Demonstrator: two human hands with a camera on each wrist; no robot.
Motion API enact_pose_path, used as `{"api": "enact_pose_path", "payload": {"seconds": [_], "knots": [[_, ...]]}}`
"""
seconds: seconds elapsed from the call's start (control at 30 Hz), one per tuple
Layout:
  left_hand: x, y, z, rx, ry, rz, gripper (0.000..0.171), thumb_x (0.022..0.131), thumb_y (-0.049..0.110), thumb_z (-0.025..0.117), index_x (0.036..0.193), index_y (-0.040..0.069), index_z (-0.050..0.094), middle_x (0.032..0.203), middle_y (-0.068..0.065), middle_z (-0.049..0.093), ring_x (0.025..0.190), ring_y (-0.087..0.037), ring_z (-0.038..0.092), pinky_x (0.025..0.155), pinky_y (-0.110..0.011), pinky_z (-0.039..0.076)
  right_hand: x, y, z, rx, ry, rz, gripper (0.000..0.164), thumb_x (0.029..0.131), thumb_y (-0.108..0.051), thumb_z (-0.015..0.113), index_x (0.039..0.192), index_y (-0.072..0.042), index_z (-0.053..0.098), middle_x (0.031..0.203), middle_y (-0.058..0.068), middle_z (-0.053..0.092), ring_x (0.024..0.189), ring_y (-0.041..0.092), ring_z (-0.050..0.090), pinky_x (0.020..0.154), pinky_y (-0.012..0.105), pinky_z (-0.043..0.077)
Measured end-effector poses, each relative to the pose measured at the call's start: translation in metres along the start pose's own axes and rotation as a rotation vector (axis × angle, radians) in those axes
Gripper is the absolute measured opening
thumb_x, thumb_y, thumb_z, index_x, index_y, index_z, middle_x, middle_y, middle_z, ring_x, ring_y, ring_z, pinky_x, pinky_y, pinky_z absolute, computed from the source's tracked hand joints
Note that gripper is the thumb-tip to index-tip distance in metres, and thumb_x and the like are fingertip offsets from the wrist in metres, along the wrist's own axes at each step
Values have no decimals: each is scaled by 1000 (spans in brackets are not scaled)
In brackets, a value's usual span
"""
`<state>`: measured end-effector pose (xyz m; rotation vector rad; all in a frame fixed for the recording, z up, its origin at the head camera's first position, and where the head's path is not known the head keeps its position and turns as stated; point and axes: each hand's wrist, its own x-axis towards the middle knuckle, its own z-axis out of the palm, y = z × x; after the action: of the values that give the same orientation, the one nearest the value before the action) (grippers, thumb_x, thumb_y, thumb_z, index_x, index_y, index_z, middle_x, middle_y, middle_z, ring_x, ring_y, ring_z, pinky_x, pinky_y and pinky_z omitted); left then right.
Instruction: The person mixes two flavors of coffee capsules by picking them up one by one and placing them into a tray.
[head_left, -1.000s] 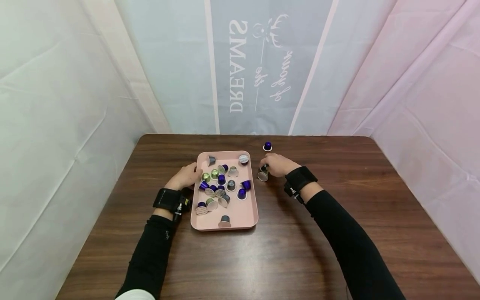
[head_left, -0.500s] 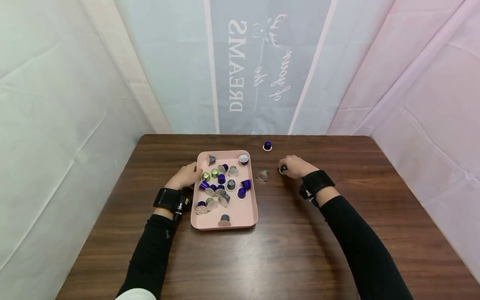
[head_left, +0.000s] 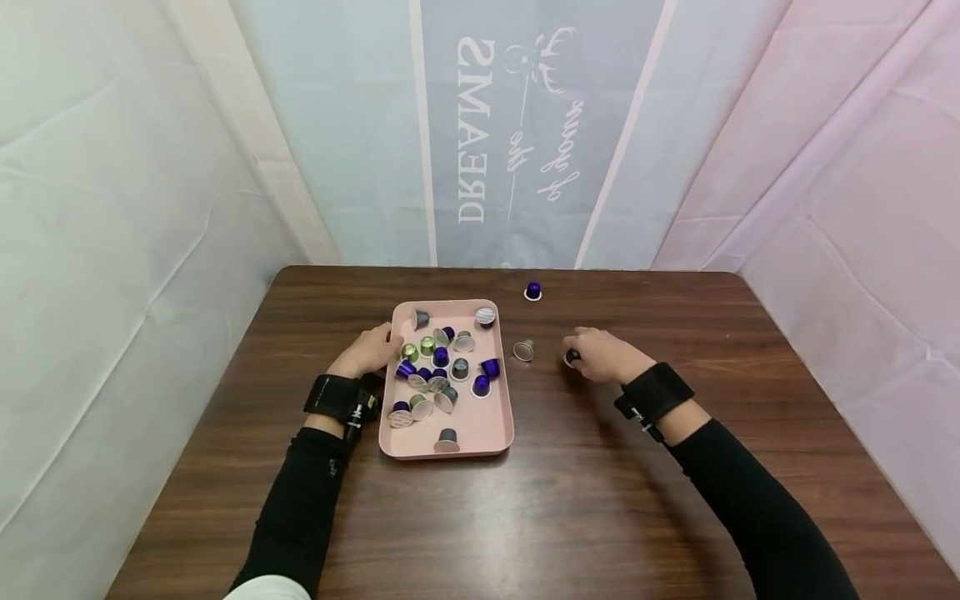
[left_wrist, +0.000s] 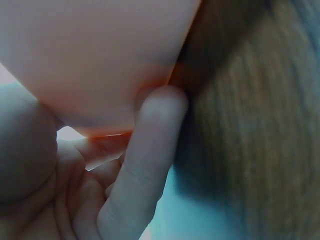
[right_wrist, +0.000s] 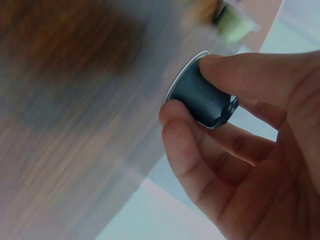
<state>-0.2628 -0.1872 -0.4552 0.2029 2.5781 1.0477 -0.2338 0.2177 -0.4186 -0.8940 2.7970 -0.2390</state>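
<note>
My right hand (head_left: 606,354) pinches a dark grey-blue coffee capsule (right_wrist: 201,95) between thumb and fingertips, over the table to the right of the tray. The capsule lies on its side in the fingers, its silver rim facing the table in the right wrist view. My left hand (head_left: 367,352) grips the left side of the pink tray (head_left: 480,442), with finger and thumb at its wall in the left wrist view. Inside the tray lie several purple, green and grey capsules, some upright, others tipped over. A green capsule (head_left: 524,351) rests on its side between tray and right hand.
Toward the back edge of the brown wooden table (head_left: 637,517), a purple capsule (head_left: 533,291) stands upright on its rim. A pale blue cloth (head_left: 502,125) with mirrored lettering hangs behind the table, with white cloth at both sides.
My right hand has moved right, away from the tray, carrying the dark capsule and leaving the green capsule in place; lately it has come slightly nearer. The left hand has kept its hold.
</note>
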Motion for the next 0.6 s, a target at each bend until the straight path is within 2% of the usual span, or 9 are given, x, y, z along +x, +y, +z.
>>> {"api": "enact_pose_path", "payload": {"seconds": [0.37, 0.6], "knots": [[-2, 4, -1, 1, 1, -5, 41, 102, 23, 37, 135, -3, 39, 114, -25, 57, 85, -28, 65, 61, -34, 55, -20, -53, 2, -84, 23, -230, 13, 82, 1, 67, 94, -4, 64, 81, 2, 47, 63, 11, 45, 55, 26, 42], [-1, 3, 0, 18, 4, 1, 39, 102, 22, 36, 131, -3, 42, 107, -23, 58, 82, -26, 65, 58, -33, 55, -21, -92, -4, -76, 12, -361, 15, 84, -5, 68, 99, -7, 65, 86, 1, 50, 68, 10, 47, 60, 24, 44]]}}
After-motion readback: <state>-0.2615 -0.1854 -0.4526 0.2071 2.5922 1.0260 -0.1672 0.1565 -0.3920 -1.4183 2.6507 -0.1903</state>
